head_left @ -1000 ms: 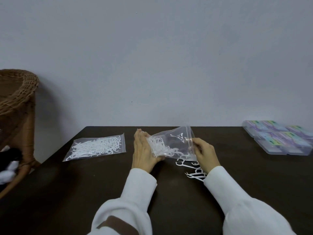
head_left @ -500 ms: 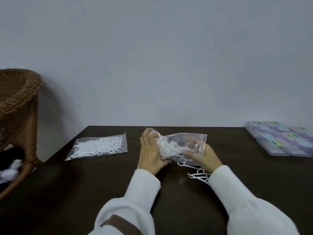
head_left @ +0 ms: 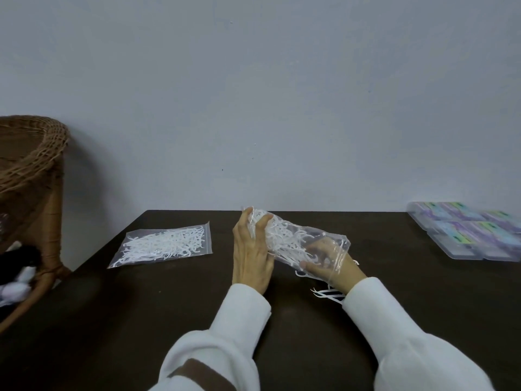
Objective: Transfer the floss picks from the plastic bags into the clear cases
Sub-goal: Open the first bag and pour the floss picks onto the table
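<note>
Hands (head_left: 293, 258) grip bag (head_left: 298, 244) lengthwise, left end raised, mouth tilting down right.

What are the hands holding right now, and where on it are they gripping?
Both hold one clear plastic bag of floss picks. The left hand grips its far, closed end; the right hand is at its open end, partly inside.

looks like a plain room at home: a dark wooden table (head_left: 141, 320) pushed against a bare pale wall (head_left: 253, 94), a woven wicker chair (head_left: 31, 165) at the left, no shop or lab gear showing.
</note>
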A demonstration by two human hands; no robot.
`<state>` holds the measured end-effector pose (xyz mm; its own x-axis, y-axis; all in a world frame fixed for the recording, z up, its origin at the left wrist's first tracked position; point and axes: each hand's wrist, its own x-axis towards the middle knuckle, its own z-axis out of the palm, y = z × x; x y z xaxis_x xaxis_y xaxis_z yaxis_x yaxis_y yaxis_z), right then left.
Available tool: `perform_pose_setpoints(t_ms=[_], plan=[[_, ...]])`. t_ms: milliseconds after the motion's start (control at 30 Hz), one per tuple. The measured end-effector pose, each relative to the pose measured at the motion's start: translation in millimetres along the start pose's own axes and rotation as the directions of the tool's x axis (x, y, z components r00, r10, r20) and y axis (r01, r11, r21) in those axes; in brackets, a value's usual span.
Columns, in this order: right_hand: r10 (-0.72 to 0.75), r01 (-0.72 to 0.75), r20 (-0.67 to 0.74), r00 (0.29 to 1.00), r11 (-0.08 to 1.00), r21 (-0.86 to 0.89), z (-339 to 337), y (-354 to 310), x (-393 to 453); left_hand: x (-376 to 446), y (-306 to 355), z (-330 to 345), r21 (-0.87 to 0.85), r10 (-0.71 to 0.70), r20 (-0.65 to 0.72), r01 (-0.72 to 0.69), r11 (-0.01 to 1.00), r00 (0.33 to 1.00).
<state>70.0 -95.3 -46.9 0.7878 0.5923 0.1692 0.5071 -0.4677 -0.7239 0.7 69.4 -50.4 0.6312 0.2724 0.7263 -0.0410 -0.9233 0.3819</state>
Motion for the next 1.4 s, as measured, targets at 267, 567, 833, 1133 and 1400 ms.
perform_pose_setpoints(t_ms=[267, 567, 833, 1133, 1400], plan=[[0.073, -0.05, 0.124, 0.99, 0.982, -0.18, 2, -7, 2, -1, -2, 2, -0.001, -0.047, 0.004, 0.047, 0.999, 0.999], [-0.019, 0.022, 0.04, 0.999, 0.997, -0.08, -5, -10, -2, 2, -11, -3, 0.009, -0.179, -0.038, 0.18, 0.984, 0.983], [-0.038, 0.035, -0.004, 0.999, 0.967, -0.252, -11, 0, 0, 3, -15, -6, -0.04, -0.283, -0.056, 0.282, 0.959, 0.957], [-0.082, 0.06, -0.117, 0.99, 0.981, -0.185, -21, -8, -7, 5, -16, -10, -0.074, -0.423, -0.102, 0.418, 0.906, 0.9], [0.002, -0.035, -0.124, 0.992, 0.965, -0.261, -27, 3, -7, 7, -17, -17, -0.12, -0.548, -0.183, 0.535, 0.836, 0.816]])
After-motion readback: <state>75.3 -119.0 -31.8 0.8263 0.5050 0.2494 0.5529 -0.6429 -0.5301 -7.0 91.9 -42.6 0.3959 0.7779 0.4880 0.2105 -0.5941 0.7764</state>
